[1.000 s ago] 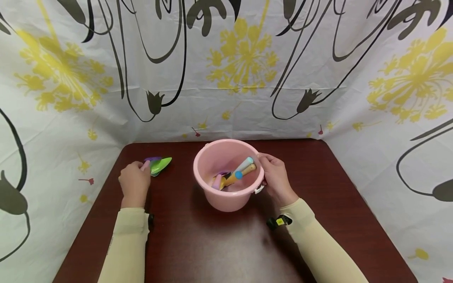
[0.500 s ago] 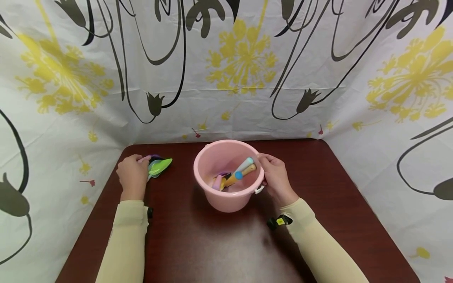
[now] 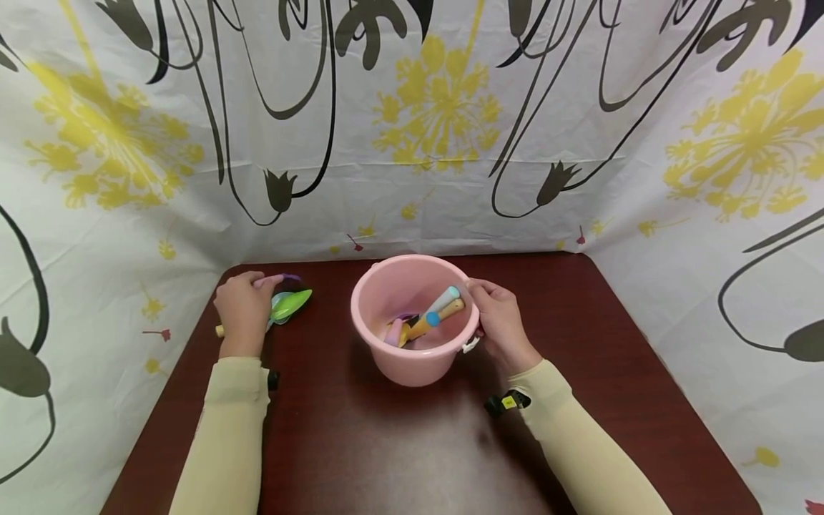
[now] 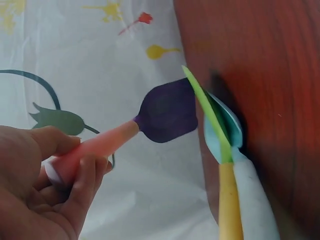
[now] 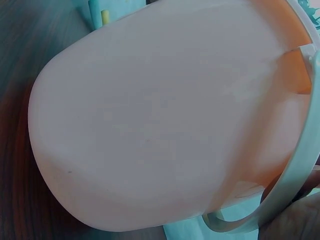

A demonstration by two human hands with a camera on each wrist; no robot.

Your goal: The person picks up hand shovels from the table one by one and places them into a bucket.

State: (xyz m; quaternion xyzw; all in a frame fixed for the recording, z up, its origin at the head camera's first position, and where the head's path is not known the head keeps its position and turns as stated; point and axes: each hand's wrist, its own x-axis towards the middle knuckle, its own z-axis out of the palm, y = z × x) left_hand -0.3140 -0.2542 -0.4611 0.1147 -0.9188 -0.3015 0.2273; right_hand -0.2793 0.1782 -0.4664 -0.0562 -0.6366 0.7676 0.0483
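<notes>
My left hand [image 3: 243, 315] is at the table's far left. In the left wrist view its thumb and fingers pinch the pink handle of a spatula [image 4: 167, 111] with a dark purple flat head. Right beside it lie a green-headed utensil [image 4: 227, 200] with a yellow handle and a light blue spoon-like utensil [image 4: 255, 200], close together. In the middle stands a pink bucket [image 3: 412, 368], with my right hand [image 3: 505, 322] gripping its right rim. The right wrist view shows mostly the bucket's side and its pale carrying handle [image 5: 295, 165]; the fingers are largely hidden.
Several utensil handles, including a light blue handle [image 3: 444, 299] and an orange handle [image 3: 421, 327], lean inside the bucket. A dark red table [image 3: 386, 458] lies below. Patterned white cloth [image 3: 412, 193] hangs close behind and along both sides.
My left hand has shifted slightly away from me, carrying the purple spatula apart from the green and blue utensils. A yellow handle end now shows left of that hand. The right hand and bucket stay put.
</notes>
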